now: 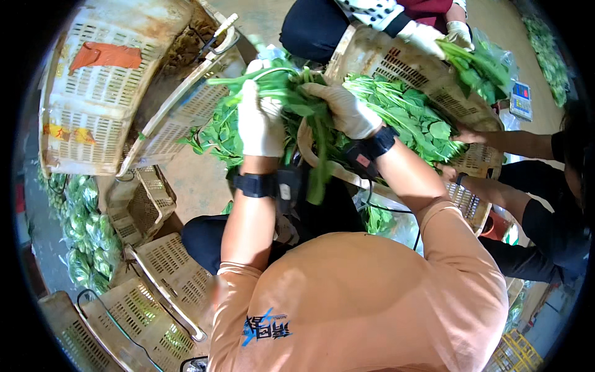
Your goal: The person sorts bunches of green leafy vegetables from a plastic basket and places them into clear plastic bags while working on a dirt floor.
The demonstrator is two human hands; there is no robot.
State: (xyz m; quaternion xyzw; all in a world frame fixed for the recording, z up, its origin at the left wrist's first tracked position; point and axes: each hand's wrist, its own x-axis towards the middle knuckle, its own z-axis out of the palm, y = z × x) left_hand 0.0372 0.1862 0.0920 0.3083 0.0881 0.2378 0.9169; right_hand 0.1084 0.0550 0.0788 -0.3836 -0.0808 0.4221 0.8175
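Gloved hands [297,118] bunching greens [291,93], crates [99,93], concrete floor [198,180]

Both forearms rise from the lower middle of the view and reach away from the body, bare from the short peach sleeves to the wrists. Each wrist carries a black band. The left hand [260,124] wears a pale glove and stands nearly upright, back of the hand toward the camera, fingers curled closed at the far end. The right hand [346,111], gloved the same way, lies further right and angles inward to the left, its fingers bent in a closed grasp. The two hands sit near each other, apart by a narrow gap, right elbow bent more widely outward.
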